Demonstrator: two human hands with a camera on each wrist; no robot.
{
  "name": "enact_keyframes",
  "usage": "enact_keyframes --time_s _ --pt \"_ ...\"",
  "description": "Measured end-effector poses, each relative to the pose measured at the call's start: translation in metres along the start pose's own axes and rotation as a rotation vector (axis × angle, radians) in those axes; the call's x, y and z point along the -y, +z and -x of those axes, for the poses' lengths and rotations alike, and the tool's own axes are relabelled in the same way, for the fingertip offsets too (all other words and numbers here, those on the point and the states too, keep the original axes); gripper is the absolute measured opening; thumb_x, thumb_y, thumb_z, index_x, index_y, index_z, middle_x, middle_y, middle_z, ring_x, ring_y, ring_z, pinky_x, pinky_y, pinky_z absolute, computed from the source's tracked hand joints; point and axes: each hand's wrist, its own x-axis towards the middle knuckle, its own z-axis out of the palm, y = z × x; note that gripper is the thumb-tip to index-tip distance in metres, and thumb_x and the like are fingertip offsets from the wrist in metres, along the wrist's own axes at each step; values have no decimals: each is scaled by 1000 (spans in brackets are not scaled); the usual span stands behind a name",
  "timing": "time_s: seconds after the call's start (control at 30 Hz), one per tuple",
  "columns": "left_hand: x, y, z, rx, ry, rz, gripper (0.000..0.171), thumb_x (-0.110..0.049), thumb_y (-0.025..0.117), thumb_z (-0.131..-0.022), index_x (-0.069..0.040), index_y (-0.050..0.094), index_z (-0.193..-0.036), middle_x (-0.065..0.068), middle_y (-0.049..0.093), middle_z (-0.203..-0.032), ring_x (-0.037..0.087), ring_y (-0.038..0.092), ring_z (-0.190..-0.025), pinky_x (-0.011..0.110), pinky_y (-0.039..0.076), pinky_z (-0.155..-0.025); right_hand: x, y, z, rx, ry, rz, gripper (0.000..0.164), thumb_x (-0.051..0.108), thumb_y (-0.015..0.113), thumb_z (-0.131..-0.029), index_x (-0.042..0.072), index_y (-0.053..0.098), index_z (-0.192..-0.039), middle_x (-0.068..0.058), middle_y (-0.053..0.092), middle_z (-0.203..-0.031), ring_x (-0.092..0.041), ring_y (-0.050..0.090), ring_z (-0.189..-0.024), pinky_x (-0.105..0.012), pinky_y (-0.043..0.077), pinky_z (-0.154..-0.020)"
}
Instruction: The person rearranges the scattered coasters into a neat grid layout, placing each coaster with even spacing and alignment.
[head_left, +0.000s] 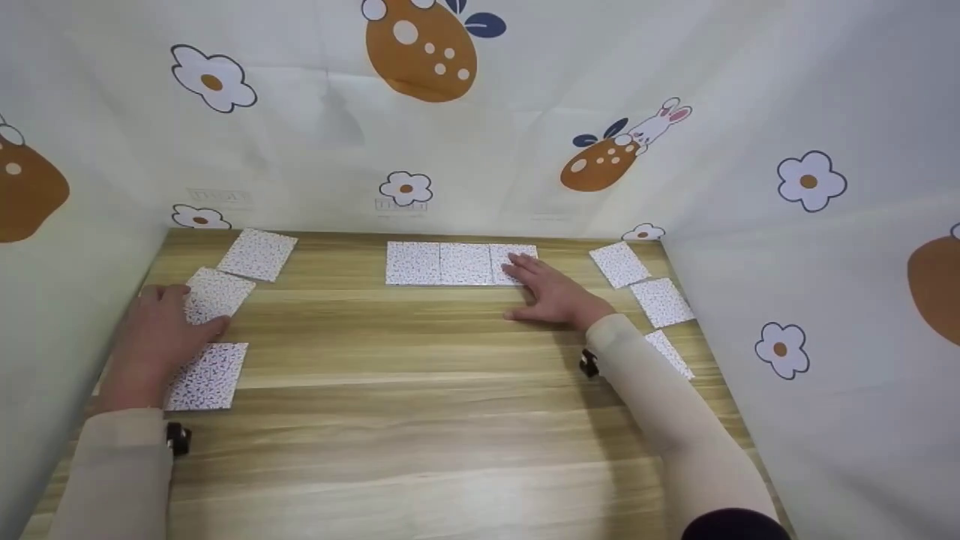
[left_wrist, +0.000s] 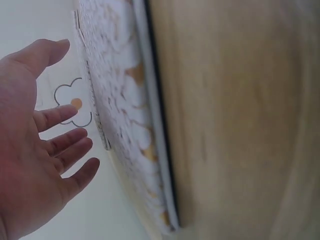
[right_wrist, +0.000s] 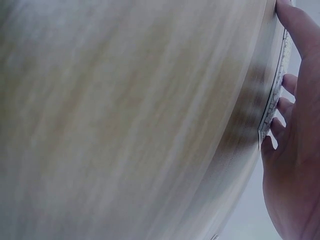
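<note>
In the head view three speckled square tiles (head_left: 412, 262) lie edge to edge in a row at the far side of the wooden table. My right hand (head_left: 559, 296) has its fingers spread over the right tile (head_left: 501, 268) of that row, its thumb out to the side. In the right wrist view, its fingertips are at the tile edge (right_wrist: 272, 102). At the left, my left hand (head_left: 154, 337) hovers with spread fingers beside the middle-left tile (head_left: 217, 292). The left wrist view shows nothing in its palm; a near tile (left_wrist: 122, 100) stands out large and blurred.
Another tile (head_left: 259, 255) lies at the far left, and a lower one (head_left: 214, 379) is partly behind the left hand. Down the right edge run three loose tiles (head_left: 662, 302), the lowest partly covered by the sleeve. Patterned cloth (head_left: 300, 150) walls the wooden table (head_left: 412, 420) on three sides.
</note>
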Motion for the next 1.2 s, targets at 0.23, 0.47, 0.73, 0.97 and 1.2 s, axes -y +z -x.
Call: enact_keyframes --time_s 0.23,0.47,0.73,0.97,1.2 --pt "3 -1 2 23 3 -34 111 -65 72 -100 23 34 -156 54 30 -151 75 31 -137 85 30 -113 -1 0 0 7 1 -4 106 70 73 -95 16 31 -176 -8 19 -184 -33 14 -170 -51 15 -138" --pt "4 0 1 55 -10 -53 116 -68 72 -99 25 32 -156 55 31 -150 77 33 -134 86 33 -111 2 -1 2 3 -7 5 105 68 75 -95 14 32 -176 -10 20 -184 -34 15 -170 -51 14 -138" --pt "3 1 -2 74 -30 -48 116 -66 73 -98 25 31 -156 55 30 -150 76 33 -134 86 34 -111 -1 1 0 -7 -19 22 105 69 74 -95 14 32 -175 -10 21 -184 -34 16 -170 -50 15 -138" --pt "3 1 -3 64 -29 -44 106 -58 75 -100 25 36 -153 54 32 -148 75 36 -132 85 36 -109 0 -1 0 -3 -21 16 106 67 75 -95 13 32 -175 -11 22 -183 -34 16 -170 -50 15 -138" --pt "1 1 -1 43 -11 -29 97 -45 81 -96 25 41 -149 54 35 -147 73 39 -130 84 37 -109 2 -1 0 -3 -18 17 106 69 74 -95 13 33 -175 -11 22 -183 -35 17 -169 -50 16 -138"
